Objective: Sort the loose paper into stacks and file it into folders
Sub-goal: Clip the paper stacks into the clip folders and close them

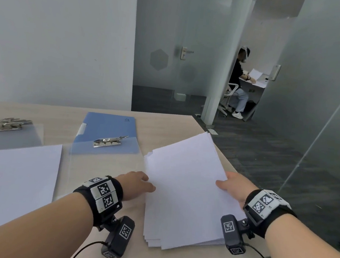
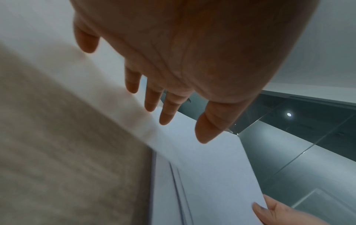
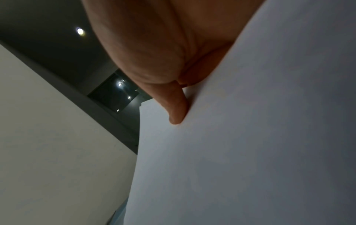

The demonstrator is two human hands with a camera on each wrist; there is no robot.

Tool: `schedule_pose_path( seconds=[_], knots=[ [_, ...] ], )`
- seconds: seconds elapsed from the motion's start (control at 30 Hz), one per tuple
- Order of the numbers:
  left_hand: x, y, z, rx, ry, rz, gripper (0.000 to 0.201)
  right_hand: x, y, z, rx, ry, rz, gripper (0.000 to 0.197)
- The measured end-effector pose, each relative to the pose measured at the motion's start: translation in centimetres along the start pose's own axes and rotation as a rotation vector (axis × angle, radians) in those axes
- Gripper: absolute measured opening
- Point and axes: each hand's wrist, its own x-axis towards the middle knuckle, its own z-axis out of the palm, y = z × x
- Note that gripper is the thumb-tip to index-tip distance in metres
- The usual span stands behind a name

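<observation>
Our right hand (image 1: 235,187), lower right of the head view, pinches the right edge of the loose paper stack (image 1: 182,184), thumb on top and fingers hidden beneath. Our left hand (image 1: 136,185) comes in at the stack's left edge, fingers spread and straight in the left wrist view; we cannot tell if they touch it. The stack lies fanned on the worktop (image 1: 165,120) between both hands, the blue folder (image 1: 108,131) just beyond in mid-frame.

Matt white paper stack (image 1: 182,184), pale wood-look matt table (image 1: 165,120), glossy blue plastic folder (image 1: 111,127) w/ shiny metal clip (image 1: 109,141).
</observation>
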Motion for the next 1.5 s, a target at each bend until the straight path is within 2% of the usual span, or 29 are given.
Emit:
schedule_pose_path(
  seconds=[0.07,0.13,0.23,0.37,0.5,0.6,0.7,0.8,0.93,1.1,1.27,1.5],
  knots=[
    [-0.2,-0.2,-0.5,0.022,-0.006,-0.002,0.063,0.4,0.4,-1.3,-0.021,0.047,-0.019,0.021],
    [-0.6,0.0,-1.2,0.048,0.013,0.000,0.058,0.5,0.6,-2.3,0.020,0.102,-0.023,0.015],
    [-1.3,1.1,-2.2,0.012,0.080,0.048,0.056,-0.3,0.0,-2.7,0.221,0.143,-0.069,0.013],
    [-2.2,3.8,-3.3,-0.433,0.219,0.250,0.059,-1.6,-1.8,-1.7,0.448,0.156,-0.203,0.016],
    [-2.7,6.6,-3.9,-0.856,0.334,0.409,0.025,-2.4,-3.2,-0.3,0.693,0.154,-0.308,0.017],
    [-3.2,7.7,-4.0,-1.032,0.333,0.449,0.025,-2.9,-3.8,0.2,0.844,0.119,-0.314,0.019],
    [-3.4,7.5,-3.5,-1.051,0.331,0.477,0.030,-3.5,-3.5,0.2,0.895,0.090,-0.317,0.026],
    [-3.5,7.0,-2.9,-0.985,0.359,0.493,0.039,-3.9,-3.2,0.2,0.852,0.107,-0.331,0.023],
    [-3.7,7.6,-2.7,-0.882,0.403,0.516,0.032,-4.3,-4.0,0.3,0.806,0.119,-0.401,0.028],
    [-3.8,8.0,-2.7,-0.866,0.396,0.535,0.047,-4.5,-4.6,0.1,0.826,0.122,-0.446,0.039],
    [-3.4,6.9,-1.4,-0.815,0.363,0.482,0.040,-4.2,-3.6,0.6,0.824,0.127,-0.411,0.025],
    [-3.7,7.5,-2.0,-0.902,0.373,0.478,0.045,-4.4,-4.1,0.3,0.851,0.126,-0.425,0.029]
  ],
)
